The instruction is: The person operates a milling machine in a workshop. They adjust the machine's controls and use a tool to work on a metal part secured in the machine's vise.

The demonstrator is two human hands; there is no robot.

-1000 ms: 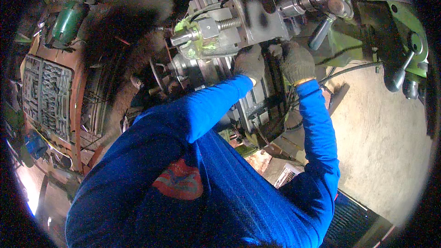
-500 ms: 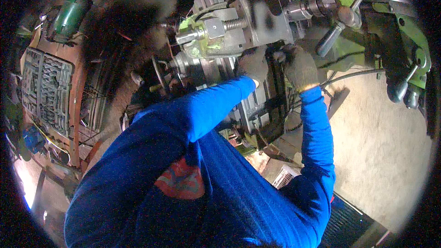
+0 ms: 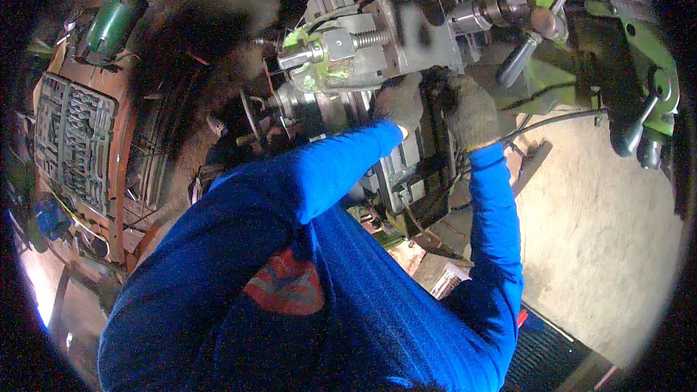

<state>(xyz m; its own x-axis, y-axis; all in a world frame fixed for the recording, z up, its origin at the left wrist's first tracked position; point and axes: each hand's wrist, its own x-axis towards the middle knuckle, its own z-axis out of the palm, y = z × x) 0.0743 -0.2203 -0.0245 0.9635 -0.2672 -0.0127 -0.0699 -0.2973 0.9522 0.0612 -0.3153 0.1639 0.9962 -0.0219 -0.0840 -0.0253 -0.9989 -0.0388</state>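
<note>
Both my hands wear dark knitted work gloves and meet at the near edge of a grey metal block point(image 3: 425, 36) on a machine tool. My left hand point(image 3: 399, 104) is at the block's lower edge, its fingers pointing away from me into shadow. Just right of it, my right hand point(image 3: 472, 110) bends inward, its fingertips dark and close to the left hand. What lies between the fingers is hidden. Left of the block is a green-stained vise-like assembly with a threaded screw point(image 3: 372, 38). Below the hands run the machine's metal slideways point(image 3: 408, 149).
A lever handle with a ball end point(image 3: 519, 64) juts out right of my right hand. Farther right is another lever point(image 3: 635, 141), with a black cable point(image 3: 555, 117) nearby. At left, a socket set case point(image 3: 75, 147) and a green cylindrical motor-like unit point(image 3: 109, 29) rest on a bench.
My right hand has shifted slightly left, and its fingers have come closer to my left hand. The left hand stays nearly in place.
</note>
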